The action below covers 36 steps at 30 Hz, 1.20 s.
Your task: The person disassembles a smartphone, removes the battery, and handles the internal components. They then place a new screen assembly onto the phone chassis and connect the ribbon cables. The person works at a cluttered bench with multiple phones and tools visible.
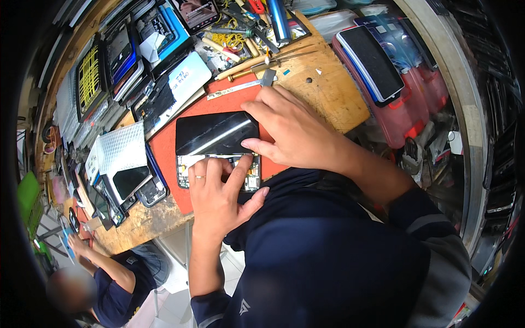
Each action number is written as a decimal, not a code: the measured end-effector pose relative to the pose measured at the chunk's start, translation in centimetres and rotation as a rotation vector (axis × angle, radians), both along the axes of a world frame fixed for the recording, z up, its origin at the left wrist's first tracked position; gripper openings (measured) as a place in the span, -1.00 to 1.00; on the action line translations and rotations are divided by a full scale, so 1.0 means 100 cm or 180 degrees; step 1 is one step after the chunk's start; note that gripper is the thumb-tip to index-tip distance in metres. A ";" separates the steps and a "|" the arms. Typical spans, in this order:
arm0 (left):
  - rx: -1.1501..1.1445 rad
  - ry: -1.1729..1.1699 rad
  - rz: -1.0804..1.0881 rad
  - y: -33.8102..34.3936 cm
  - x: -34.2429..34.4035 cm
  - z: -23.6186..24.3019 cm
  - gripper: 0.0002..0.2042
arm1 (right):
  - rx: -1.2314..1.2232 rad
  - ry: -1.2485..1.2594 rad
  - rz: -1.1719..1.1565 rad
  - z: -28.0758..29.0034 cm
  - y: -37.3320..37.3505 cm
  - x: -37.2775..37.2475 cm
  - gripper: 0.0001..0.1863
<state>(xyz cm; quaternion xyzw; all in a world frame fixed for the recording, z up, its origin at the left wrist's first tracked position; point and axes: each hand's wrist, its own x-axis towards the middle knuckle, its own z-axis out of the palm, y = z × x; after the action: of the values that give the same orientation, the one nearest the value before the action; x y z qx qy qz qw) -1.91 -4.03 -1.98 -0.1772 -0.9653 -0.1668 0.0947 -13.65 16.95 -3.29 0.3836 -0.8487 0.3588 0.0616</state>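
A glossy black screen panel [208, 128] lies over the upper part of an opened phone or tablet, whose circuit board [252, 176] shows below the panel's near edge. My right hand [292, 128] grips the panel's right end, its thumb on the glossy face and the other fingers by the far right corner. With fingers stretched out and thumb apart, my left hand [216, 197] rests on the exposed board, covering much of it. The left fingertips come close to the panel's near edge. Beneath the device is a red mat [164, 143].
Beyond the mat lie a steel ruler [232, 90], a small grey block [268, 77] and cluttered hand tools. Opened devices and a bubble-wrap pouch [120, 150] crowd the left. A white-edged phone [372, 63] tops a red case at right. Another person [117, 279] sits at lower left.
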 end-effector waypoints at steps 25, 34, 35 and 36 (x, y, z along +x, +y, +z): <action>0.0005 0.0560 0.0221 -0.001 0.017 -0.021 -0.51 | -0.0242 -0.2062 0.0305 0.009 -0.007 -0.034 -0.74; -0.0366 0.0459 0.0220 0.001 0.009 -0.011 -0.50 | -0.0358 0.0269 -0.0121 0.005 0.003 -0.006 -0.81; -0.0398 0.0457 0.0199 0.000 0.008 -0.009 -0.50 | -0.0241 0.0173 -0.0042 0.008 0.009 0.005 -0.84; -0.0425 0.0447 0.0187 -0.001 0.008 -0.008 -0.51 | -0.0127 0.0073 0.0035 0.008 0.012 0.016 -0.86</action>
<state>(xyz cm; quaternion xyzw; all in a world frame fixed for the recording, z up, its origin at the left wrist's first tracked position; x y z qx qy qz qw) -1.16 -4.09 -2.79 -0.1660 -0.9700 -0.0865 0.1550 -12.03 18.18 -2.46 0.3911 -0.8385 0.3715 0.0770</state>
